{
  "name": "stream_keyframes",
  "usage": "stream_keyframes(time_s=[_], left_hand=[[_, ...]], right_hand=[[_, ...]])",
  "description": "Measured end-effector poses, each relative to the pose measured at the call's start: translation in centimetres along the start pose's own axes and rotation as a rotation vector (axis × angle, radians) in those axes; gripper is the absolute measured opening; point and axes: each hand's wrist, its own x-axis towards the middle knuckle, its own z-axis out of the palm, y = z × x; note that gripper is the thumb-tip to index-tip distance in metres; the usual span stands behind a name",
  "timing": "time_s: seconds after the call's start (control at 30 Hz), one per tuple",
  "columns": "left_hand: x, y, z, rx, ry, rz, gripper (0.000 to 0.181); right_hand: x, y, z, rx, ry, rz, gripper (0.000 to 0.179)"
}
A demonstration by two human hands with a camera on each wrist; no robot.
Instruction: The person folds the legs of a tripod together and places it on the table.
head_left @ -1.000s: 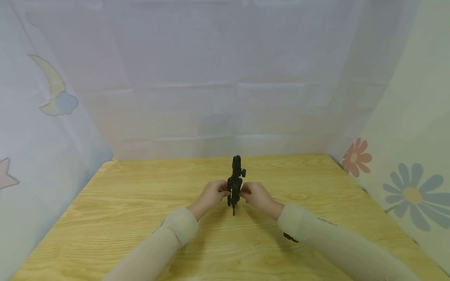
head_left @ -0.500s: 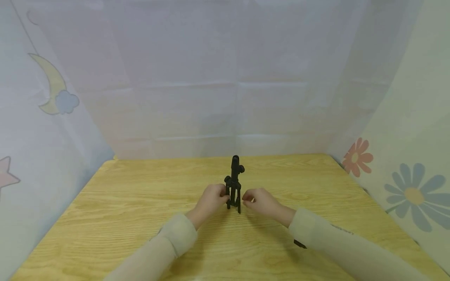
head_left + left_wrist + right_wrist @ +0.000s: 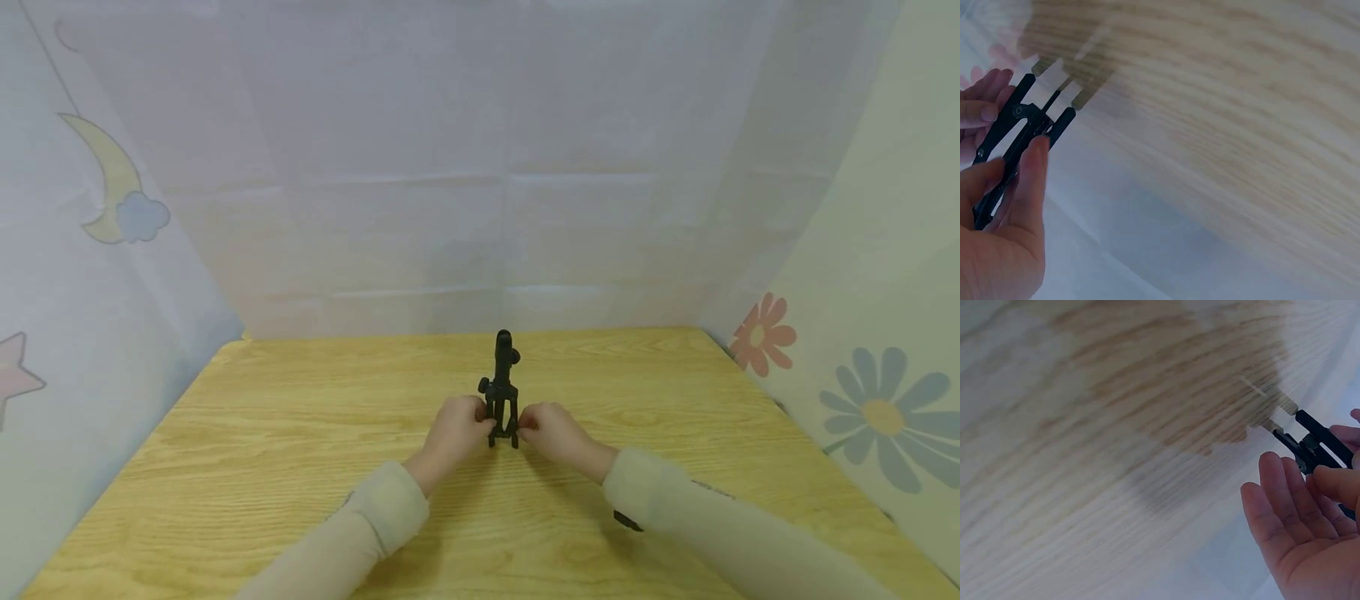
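A small black tripod stands upright in the middle of the head view, its legs slightly apart and a knob on either side. My left hand pinches its left leg between thumb and fingers. From the other side, my right hand has thumb and fingertips on the right leg. The left wrist view shows the tripod legs linked by a hinged brace, with their feet right at the tabletop. In the right wrist view the thumb lies against a leg, with several fingers extended beside it.
A glossy wood-grain table lies under both forearms and mirrors the feet. Pale cloth hangs behind it, with printed panels at left and right. A dark strap piece hangs under the right sleeve.
The tripod has turned and its legs have spread, with the near leg swinging to the right. My right hand came off it briefly, then returned to the right leg; my left hand stayed on.
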Motion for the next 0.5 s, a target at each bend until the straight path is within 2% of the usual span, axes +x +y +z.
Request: stream_keyframes(time_s=[0.3, 0.5], left_hand=[[0.41, -0.51, 0.11, 0.005, -0.038, 0.001, 0.019], [0.67, -0.50, -0.07, 0.015, -0.059, 0.026, 0.023]], right_hand=[[0.50, 0.52, 0.47, 0.032, -0.008, -0.046, 0.009], [0.81, 0.70, 0.46, 0.044, -0.005, -0.123, 0.009]])
